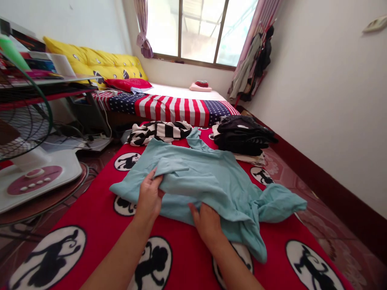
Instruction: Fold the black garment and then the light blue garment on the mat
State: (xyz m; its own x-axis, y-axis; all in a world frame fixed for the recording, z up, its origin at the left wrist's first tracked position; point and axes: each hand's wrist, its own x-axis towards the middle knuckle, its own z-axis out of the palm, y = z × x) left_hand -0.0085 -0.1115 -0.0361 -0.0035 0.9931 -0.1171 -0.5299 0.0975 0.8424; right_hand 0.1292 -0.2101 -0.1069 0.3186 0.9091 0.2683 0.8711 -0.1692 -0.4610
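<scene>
A light teal long-sleeved shirt (193, 161) lies spread and partly folded over on the red blanket. My left hand (151, 191) is closed on a raised edge of its cloth, thumb on top, left of the middle. Further right, my right hand (207, 219) reaches under the lifted upper layer; its thumb sticks out, while the other fingers are hidden by the fabric. One sleeve (282, 201) lies bunched at the right, and another narrow piece of the shirt points toward the window.
On the red blanket (99, 241), a black-and-white checked garment (160, 131) and a pile of dark clothes (242, 135) lie beyond the shirt. A fan (39, 177) stands at left by a cluttered desk. Behind is a bed (172, 108); clothes hang at the right wall.
</scene>
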